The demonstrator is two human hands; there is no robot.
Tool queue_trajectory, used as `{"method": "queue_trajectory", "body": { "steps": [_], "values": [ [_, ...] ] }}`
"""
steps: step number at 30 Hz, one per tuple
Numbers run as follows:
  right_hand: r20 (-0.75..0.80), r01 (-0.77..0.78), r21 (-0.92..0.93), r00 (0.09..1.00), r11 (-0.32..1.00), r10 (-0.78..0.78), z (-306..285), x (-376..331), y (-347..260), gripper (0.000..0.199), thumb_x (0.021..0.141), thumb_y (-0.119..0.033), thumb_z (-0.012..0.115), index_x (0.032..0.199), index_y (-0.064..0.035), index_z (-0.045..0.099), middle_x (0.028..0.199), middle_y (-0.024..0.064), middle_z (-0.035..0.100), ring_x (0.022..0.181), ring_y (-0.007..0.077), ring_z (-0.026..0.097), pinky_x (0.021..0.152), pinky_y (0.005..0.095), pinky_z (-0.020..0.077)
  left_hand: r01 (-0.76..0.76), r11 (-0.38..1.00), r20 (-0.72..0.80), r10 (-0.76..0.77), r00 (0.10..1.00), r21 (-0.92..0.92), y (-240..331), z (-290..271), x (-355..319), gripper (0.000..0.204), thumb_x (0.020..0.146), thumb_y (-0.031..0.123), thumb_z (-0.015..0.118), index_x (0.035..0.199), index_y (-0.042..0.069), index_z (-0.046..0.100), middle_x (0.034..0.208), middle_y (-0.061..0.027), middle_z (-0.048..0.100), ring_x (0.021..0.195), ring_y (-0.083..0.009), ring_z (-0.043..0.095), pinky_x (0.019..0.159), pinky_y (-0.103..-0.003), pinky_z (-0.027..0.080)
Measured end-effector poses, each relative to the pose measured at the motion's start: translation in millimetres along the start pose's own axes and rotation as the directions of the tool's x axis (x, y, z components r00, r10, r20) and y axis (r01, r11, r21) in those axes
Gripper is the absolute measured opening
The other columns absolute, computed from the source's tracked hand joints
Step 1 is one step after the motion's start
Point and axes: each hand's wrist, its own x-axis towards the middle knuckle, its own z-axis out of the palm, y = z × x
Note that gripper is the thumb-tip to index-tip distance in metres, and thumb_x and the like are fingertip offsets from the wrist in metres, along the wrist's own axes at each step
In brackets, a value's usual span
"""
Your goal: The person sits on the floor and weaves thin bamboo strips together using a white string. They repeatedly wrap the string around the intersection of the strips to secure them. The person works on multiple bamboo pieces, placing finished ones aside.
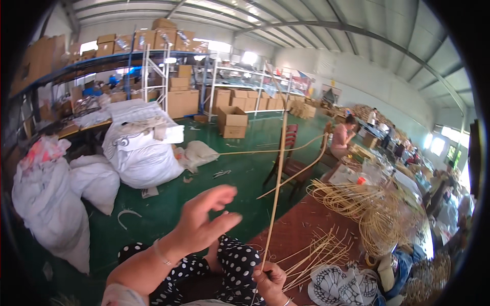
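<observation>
My right hand [271, 281], low at the table's near left edge, pinches the lower end of a long, thin pale cane strip [277, 188] that rises upright and bends slightly. Left of the strip, my left hand [204, 224] is raised in the air, its thumb and fingers apart with nothing between them. Behind the upright strip, another length of cane [306, 167] curves in a loop; whether both are one piece I cannot tell. Beside my right hand, short cut sticks [326, 252] lie scattered on the brown table [286, 237]. Coiled cane [380, 224] is heaped farther right.
White pieces with black butterfly-wing patterns [342, 285] lie on the table's near side. A chair [292, 171] stands beyond the table, near a seated person in pink [341, 137]. Full white sacks [140, 158] stand on the green floor at left; an open carton [233, 122] is farther back.
</observation>
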Motion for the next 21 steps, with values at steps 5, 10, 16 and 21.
{"method": "queue_trajectory", "body": {
  "steps": [5, 10, 16, 21],
  "values": [
    [0.182, -0.009, 0.003, 0.983, 1.0, 0.008, 31, -3, 1, 0.004, 0.08, 0.002, 0.059, 0.081, -0.0012, 0.057, 0.072, -0.0012, 0.056, 0.06, 0.0048, 0.047, 0.055, 0.0183, 0.0394, 0.183, 0.845, 0.015, -0.203, 0.979, -0.502, 25, 16, 6, 0.02, 0.084, 0.01, 0.057, 0.1, -0.001, 0.055, 0.085, -0.0108, 0.062, 0.074, -0.0142, 0.06, 0.067, -0.024, 0.049],
    [0.31, 0.057, -0.039, 0.95, 0.998, -0.043, 38, 3, 4, 0.008, 0.081, -0.006, 0.06, 0.088, -0.001, 0.058, 0.076, 0.0011, 0.055, 0.063, 0.0062, 0.048, 0.056, 0.0192, 0.0391, 0.083, 0.708, -0.075, -0.189, 0.979, -0.701, 25, 23, -5, 0.013, 0.087, 0.01, 0.053, 0.093, -0.001, 0.057, 0.069, -0.0069, 0.06, 0.057, -0.0095, 0.057, 0.051, -0.02, 0.047],
    [0.19, -0.073, -0.027, 0.979, 0.997, 0.077, 20, 32, -9, 0.02, 0.081, -0.015, 0.062, 0.091, 0.0007, 0.057, 0.086, 0.0066, 0.059, 0.071, 0.0105, 0.056, 0.064, 0.0227, 0.0457, -0.216, 0.952, -0.498, 0.298, 0.814, 0.217, 63, -41, 39, 0.012, 0.082, 0.002, 0.055, 0.094, 0.0, 0.059, 0.07, -0.0069, 0.059, 0.055, -0.0066, 0.052, 0.047, -0.017, 0.04],
    [0.215, -0.24, 0.205, 0.957, 0.949, 0.195, 17, 55, -17, 0.015, 0.079, -0.013, 0.062, 0.088, -0.001, 0.059, 0.083, 0.0068, 0.061, 0.064, 0.0081, 0.054, 0.059, 0.0202, 0.0447, -0.305, 0.908, -0.46, 0.411, 0.787, 0.288, 27, -82, 21, 0.019, 0.083, 0.003, 0.055, 0.101, -0.004, 0.054, 0.071, -0.0065, 0.057, 0.054, -0.0072, 0.048, 0.048, -0.016, 0.037]
  ]
}}
